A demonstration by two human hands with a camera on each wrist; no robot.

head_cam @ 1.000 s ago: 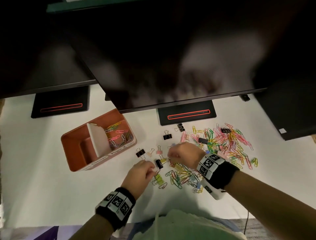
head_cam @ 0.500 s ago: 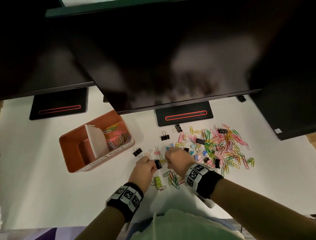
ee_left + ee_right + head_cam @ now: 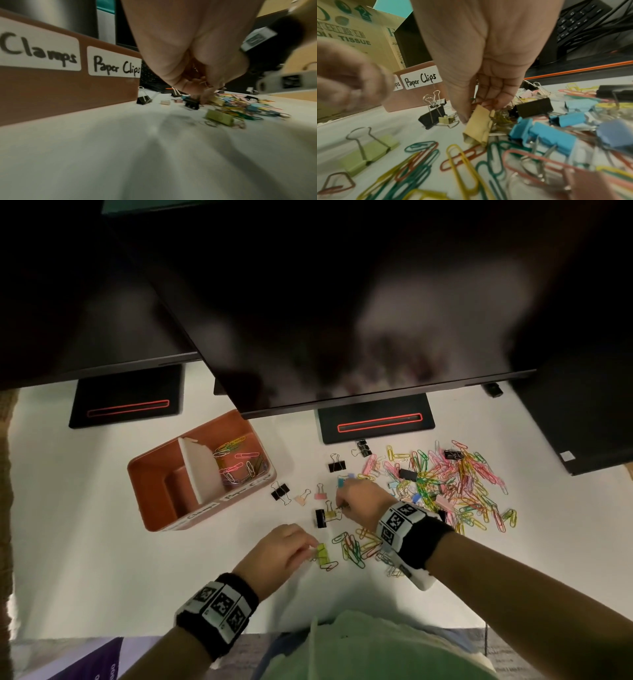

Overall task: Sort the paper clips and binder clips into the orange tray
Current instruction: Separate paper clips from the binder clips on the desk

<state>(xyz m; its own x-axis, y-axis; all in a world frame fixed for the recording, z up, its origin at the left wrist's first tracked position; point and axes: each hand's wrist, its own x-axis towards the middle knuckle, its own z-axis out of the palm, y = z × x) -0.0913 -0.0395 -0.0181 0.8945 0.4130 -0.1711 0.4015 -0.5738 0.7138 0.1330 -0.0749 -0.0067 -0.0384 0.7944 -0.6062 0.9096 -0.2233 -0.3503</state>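
Watching from the head view, I log both hands low over the white bench (image 3: pixel 85 542). Right hand (image 3: pixel 359 501) has its fingers (image 3: pixel 464 108) curled down, pinching a tan binder clip (image 3: pixel 478 128) at the near edge of the clip pile; a red paper clip seems tucked under the same fingers (partly hidden). Left hand (image 3: pixel 277 553) sits just beside a green binder clip (image 3: pixel 322 553), fingers curled inward; whether they hold anything I cannot tell, since the left wrist view is blurred.

Orange tray (image 3: pixel 154 501) stands left of the hands, well apart from the main heap of coloured paper clips (image 3: pixel 462 484). Its far compartment, labelled "Paper Clips", already holds several paper clips; the near one, labelled "Clamps", shows none. Black binder clips (image 3: pixel 279 493) lie loose between tray and heap.
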